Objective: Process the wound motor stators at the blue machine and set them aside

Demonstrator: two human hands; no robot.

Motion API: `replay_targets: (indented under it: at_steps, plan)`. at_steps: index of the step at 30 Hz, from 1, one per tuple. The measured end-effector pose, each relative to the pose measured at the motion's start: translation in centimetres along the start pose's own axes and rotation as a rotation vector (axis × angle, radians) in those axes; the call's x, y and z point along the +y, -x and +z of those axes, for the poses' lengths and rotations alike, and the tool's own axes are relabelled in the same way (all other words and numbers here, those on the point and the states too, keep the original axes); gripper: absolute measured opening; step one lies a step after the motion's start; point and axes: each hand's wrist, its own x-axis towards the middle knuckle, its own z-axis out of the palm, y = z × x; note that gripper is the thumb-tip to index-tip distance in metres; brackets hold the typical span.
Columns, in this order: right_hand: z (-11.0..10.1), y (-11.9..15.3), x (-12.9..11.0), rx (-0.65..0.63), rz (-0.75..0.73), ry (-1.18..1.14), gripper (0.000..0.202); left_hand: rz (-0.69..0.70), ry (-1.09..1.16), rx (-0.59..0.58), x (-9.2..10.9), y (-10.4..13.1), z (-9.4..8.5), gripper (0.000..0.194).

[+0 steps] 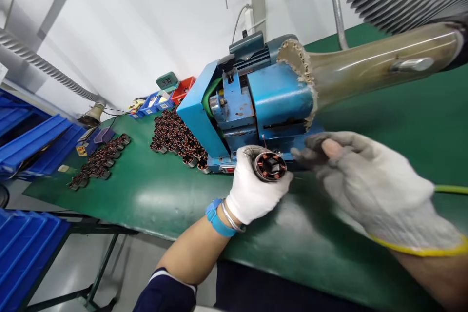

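My left hand [252,190], in a white glove, is wrapped round a motor stator [269,165]. The stator's round open face, with copper windings and dark slots, is turned up toward me. A thin reddish lead [263,140] sticks up from its far side. To the right of the stator, apart from it, is my right hand [365,180] in a grey-white glove with dirty fingertips. Its bare thumb tip shows, but the fingers are smeared by motion, so I cannot make out any object there. Just beyond both hands stands a blue belt-driven machine [285,97].
Many stators [175,131] are massed left of the machine, with another group [98,161] farther left on the green table [153,200]. A wide suction duct [380,63] crosses at right. Small bins [157,102] and a digital clock [167,81] stand behind; blue trays [40,146] are at left.
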Motion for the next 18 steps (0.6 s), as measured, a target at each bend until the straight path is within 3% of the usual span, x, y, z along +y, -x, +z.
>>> replay_targets:
  at_steps: [1, 3, 5, 7, 12, 18]
  plan:
    - [-0.3, -0.2, -0.1, -0.042, -0.068, 0.012, 0.010, 0.060, -0.045, -0.001, -0.3, -0.1, -0.3, 0.047]
    - [-1.0, -0.5, -0.3, -0.197, -0.369, 0.151, 0.007, 0.176, -0.128, -0.030, -1.0, -0.3, -0.9, 0.047]
    - [-1.5, -0.8, -0.2, -0.332, -0.663, 0.357, 0.019, 0.230, -0.211, -0.095, -1.4, -0.6, -1.7, 0.049]
    - [-1.6, -0.8, 0.1, -0.382, -0.817, 0.523, 0.029, 0.230, -0.299, -0.165, -1.4, -0.9, -2.3, 0.049]
    - [-0.8, -0.3, 0.4, -0.424, -0.870, 0.658, 0.032, 0.246, -0.479, -0.336, -1.0, -1.5, -3.1, 0.048]
    - [-0.8, -0.1, -0.1, -0.510, -0.860, 0.895, 0.023, 0.257, -0.526, -0.469, -1.2, -1.7, -2.9, 0.043]
